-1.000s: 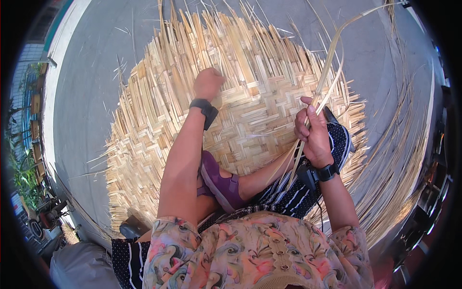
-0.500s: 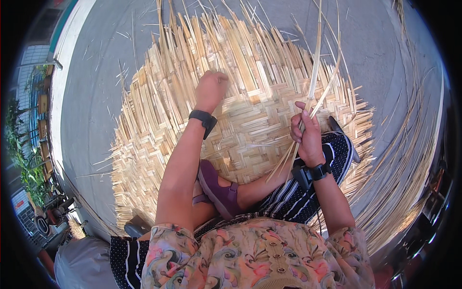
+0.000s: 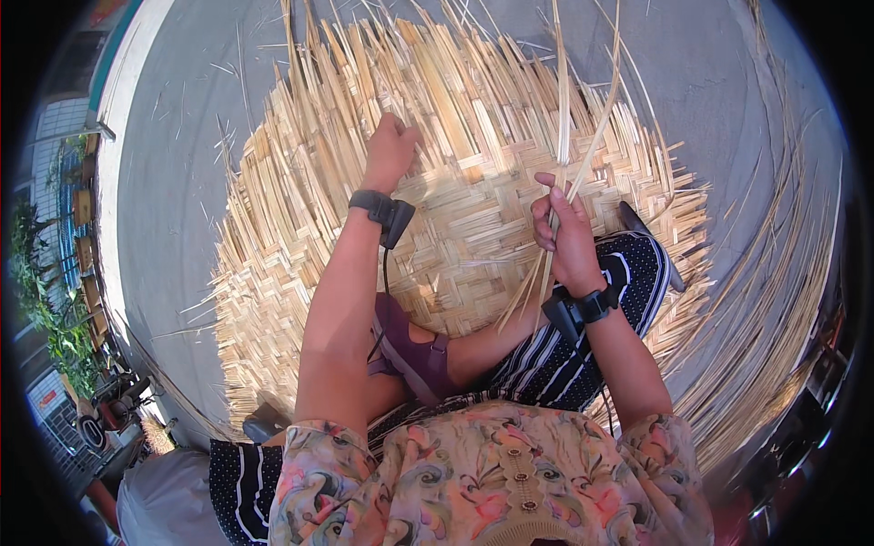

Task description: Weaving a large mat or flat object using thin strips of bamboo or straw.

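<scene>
A large woven straw mat [image 3: 455, 227] spreads in front of me, herringbone in its near part, with long loose strip ends standing out along its far edge. My left hand [image 3: 391, 153] is closed at the line where the weave meets the loose strips. Its fingertips are turned away, so what they pinch, if anything, is hidden. To the right, above the mat, my right hand [image 3: 566, 232] is closed around a few long pale straw strips [image 3: 563, 109]. These strips run far beyond the mat's edge, and their short ends hang below the hand.
My foot in a purple shoe [image 3: 410, 350] rests on the mat, one leg folded beside it. Long loose straws [image 3: 774, 346] lie on the grey floor [image 3: 182, 182] at right. Green plants [image 3: 64, 318] and a pale bag [image 3: 168, 496] are at left.
My left hand has shifted slightly away from me and its wrist has turned. My right hand has moved a little left and farther away, carrying the straw strips with it.
</scene>
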Demonstrator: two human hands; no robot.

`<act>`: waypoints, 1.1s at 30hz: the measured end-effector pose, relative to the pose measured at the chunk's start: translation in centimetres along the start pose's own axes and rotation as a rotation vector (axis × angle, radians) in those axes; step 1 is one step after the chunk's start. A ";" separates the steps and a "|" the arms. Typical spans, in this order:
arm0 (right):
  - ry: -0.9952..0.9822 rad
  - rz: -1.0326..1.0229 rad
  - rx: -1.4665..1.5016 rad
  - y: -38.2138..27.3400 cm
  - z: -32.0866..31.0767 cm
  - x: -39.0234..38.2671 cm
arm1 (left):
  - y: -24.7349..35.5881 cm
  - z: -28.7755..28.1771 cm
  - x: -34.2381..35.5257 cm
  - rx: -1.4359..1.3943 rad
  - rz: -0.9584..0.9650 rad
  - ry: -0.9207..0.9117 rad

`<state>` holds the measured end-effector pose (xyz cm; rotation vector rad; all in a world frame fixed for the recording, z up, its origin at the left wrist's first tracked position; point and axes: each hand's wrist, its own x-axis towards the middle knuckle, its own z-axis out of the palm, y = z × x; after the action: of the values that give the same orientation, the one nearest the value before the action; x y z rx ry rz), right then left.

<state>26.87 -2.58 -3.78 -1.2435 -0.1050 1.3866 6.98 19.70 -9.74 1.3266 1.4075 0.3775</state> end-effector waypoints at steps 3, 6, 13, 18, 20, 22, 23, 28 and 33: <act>-0.002 0.013 0.002 0.4 -0.2 0.2 | 0.2 -0.4 -0.4 0.012 -0.091 -0.088; -0.012 0.003 0.003 0.6 -0.4 0.5 | 0.6 -1.5 -0.2 -0.015 -0.126 -0.170; 0.026 0.120 -0.019 -0.8 1.5 0.2 | -1.0 -0.8 -1.3 -0.118 -0.086 -0.177; -0.202 -0.386 -0.264 -3.6 5.6 1.3 | -0.8 0.6 -1.6 -0.441 0.005 0.107; -0.241 -0.467 -0.385 -4.9 6.8 3.3 | 0.1 0.2 -1.4 -0.517 -0.061 0.181; -0.124 -0.261 -0.347 -5.1 8.2 5.8 | 1.1 -0.4 -1.4 -1.021 -0.089 -0.044; -0.094 -0.199 -0.422 -4.9 8.7 7.0 | 1.6 -0.8 -1.3 -1.070 -0.053 -0.129; -0.286 -0.112 -0.671 -3.6 11.2 12.7 | 2.5 -0.8 -1.1 -0.680 0.020 -0.136; -0.235 -0.059 -0.581 -3.1 12.9 14.8 | 2.1 -1.0 0.4 -0.392 0.036 -0.021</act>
<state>24.19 17.04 -4.82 -1.5234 -0.7448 1.4988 7.26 21.16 -7.90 1.0315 1.2172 0.6271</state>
